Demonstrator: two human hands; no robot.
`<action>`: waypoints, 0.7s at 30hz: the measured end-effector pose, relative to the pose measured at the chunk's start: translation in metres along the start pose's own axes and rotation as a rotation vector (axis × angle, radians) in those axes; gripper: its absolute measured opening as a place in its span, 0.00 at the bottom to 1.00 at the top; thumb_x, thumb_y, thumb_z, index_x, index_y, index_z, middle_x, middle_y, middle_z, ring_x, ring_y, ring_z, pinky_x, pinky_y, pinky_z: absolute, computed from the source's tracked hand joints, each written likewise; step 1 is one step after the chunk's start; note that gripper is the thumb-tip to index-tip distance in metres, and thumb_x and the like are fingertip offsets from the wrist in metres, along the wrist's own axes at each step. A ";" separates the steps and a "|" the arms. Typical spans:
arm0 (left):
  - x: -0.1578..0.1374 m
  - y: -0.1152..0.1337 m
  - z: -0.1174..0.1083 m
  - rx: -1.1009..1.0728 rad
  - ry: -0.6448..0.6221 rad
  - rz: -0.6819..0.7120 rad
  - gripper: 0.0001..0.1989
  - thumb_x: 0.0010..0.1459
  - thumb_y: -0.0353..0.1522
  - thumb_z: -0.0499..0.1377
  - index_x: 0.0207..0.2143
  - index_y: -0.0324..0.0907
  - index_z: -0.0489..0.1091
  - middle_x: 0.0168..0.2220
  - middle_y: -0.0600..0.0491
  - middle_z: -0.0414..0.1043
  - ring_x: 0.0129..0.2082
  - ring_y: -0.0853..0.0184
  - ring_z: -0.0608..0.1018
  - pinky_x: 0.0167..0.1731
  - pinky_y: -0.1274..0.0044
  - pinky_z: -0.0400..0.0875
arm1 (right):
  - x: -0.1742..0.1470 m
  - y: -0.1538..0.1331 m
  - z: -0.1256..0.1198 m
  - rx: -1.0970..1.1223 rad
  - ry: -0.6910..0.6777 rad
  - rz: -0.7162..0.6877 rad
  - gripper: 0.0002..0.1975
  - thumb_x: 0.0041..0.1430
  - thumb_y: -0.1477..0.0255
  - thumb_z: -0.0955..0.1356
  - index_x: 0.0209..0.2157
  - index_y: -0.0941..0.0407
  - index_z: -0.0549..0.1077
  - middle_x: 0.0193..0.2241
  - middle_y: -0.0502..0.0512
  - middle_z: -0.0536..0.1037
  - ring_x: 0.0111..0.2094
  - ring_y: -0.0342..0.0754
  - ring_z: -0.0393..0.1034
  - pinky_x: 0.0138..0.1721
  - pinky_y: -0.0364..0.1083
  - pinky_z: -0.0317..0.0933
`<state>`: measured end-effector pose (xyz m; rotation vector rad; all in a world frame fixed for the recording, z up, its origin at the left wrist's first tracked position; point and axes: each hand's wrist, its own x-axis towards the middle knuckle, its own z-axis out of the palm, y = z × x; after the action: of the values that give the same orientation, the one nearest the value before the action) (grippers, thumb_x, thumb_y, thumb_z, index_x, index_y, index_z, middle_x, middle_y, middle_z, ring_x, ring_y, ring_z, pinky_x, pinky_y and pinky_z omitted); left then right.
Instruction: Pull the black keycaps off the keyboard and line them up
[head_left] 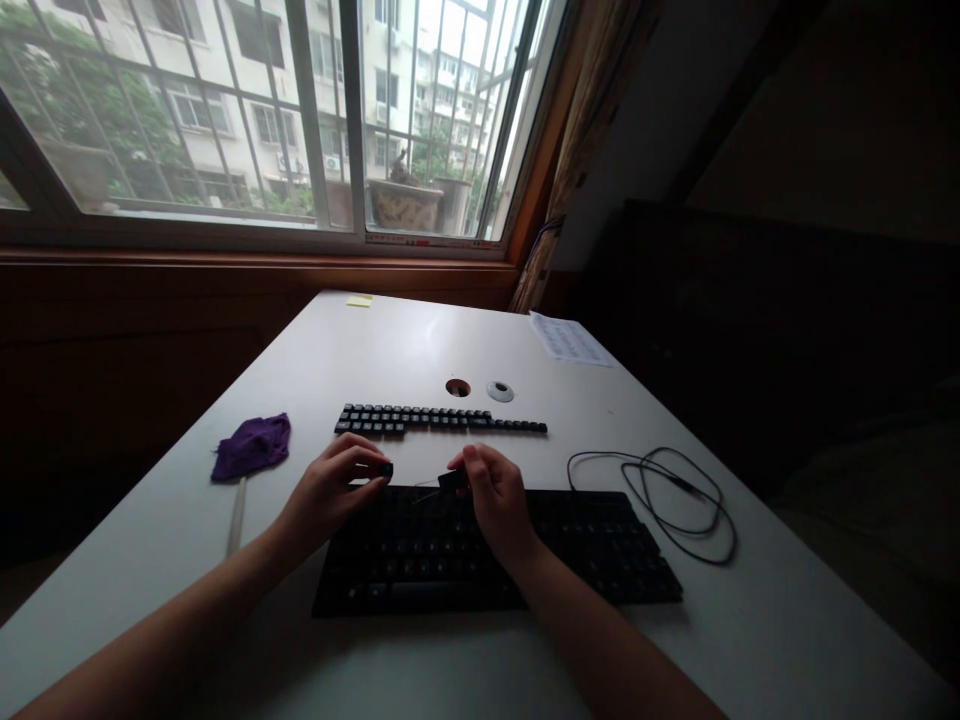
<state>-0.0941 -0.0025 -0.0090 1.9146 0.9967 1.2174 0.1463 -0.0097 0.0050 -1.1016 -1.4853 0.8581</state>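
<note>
My left hand (322, 497) pinches a small black key (386, 469); my right hand (500, 492) grips a black tool (450, 481) with thin wires over the keyboard (442, 555). From the keyboard, loose keys (435, 419) sit in rows around eleven o'clock, a purple cloth (251, 447) at ten, a cable (684, 485) between two and three, paper (571, 341) at one.

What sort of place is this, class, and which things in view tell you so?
Probably a room in a home or small office: a keyboard lies on a white table, and a barred window beyond it faces buildings outside.
</note>
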 end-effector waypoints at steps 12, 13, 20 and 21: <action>-0.001 -0.006 -0.003 0.136 0.020 -0.018 0.08 0.61 0.34 0.61 0.43 0.43 0.73 0.40 0.50 0.73 0.35 0.68 0.77 0.35 0.76 0.76 | -0.003 -0.009 0.000 -0.138 -0.032 -0.254 0.17 0.70 0.67 0.59 0.31 0.54 0.74 0.28 0.52 0.70 0.32 0.47 0.67 0.34 0.47 0.60; -0.001 -0.007 -0.002 0.122 0.020 -0.029 0.08 0.61 0.34 0.61 0.43 0.43 0.73 0.39 0.50 0.73 0.35 0.68 0.77 0.35 0.76 0.75 | -0.003 -0.009 0.000 -0.137 -0.032 -0.262 0.17 0.70 0.67 0.59 0.31 0.54 0.74 0.29 0.53 0.71 0.33 0.47 0.67 0.35 0.47 0.60; -0.005 -0.014 0.000 -0.005 0.038 -0.105 0.10 0.59 0.33 0.63 0.43 0.41 0.70 0.38 0.50 0.76 0.36 0.66 0.79 0.37 0.74 0.76 | -0.002 -0.004 0.000 -0.181 0.033 -0.360 0.13 0.70 0.70 0.58 0.38 0.52 0.74 0.35 0.54 0.73 0.39 0.49 0.68 0.42 0.51 0.64; -0.005 -0.015 0.000 -0.021 0.040 -0.109 0.10 0.59 0.33 0.63 0.42 0.40 0.70 0.37 0.50 0.76 0.36 0.66 0.79 0.37 0.74 0.76 | -0.001 -0.003 0.000 -0.193 0.033 -0.384 0.13 0.70 0.70 0.59 0.39 0.52 0.73 0.35 0.54 0.72 0.39 0.49 0.68 0.43 0.51 0.64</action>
<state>-0.0993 0.0007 -0.0235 1.8018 1.0904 1.2036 0.1456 -0.0121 0.0074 -0.9183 -1.7062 0.4355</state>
